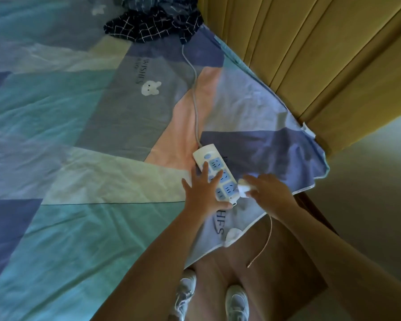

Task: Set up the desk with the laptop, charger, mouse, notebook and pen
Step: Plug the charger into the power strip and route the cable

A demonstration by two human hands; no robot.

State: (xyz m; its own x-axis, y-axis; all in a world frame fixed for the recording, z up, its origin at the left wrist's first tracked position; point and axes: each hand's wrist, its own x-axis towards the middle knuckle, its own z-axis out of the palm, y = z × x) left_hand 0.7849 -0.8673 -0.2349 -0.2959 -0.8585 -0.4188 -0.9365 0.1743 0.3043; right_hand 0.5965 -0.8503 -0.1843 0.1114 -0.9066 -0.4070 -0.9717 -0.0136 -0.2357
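A white power strip [214, 164] with blue sockets lies on the patchwork bed sheet [79, 158] near the bed's corner. My left hand [200, 191] presses flat on it, fingers spread over the sockets. My right hand [267, 192] holds a white charger plug [244, 188] at the strip's near end. The charger's thin cable [263, 249] hangs down past the bed edge. Laptop, mouse, notebook and pen are not in view.
The strip's grey cord [195, 89] runs up the bed to a dark checked cloth [153, 24]. A yellow padded headboard [322, 54] stands at the right. Brown floor and my white shoes [236, 302] are below.
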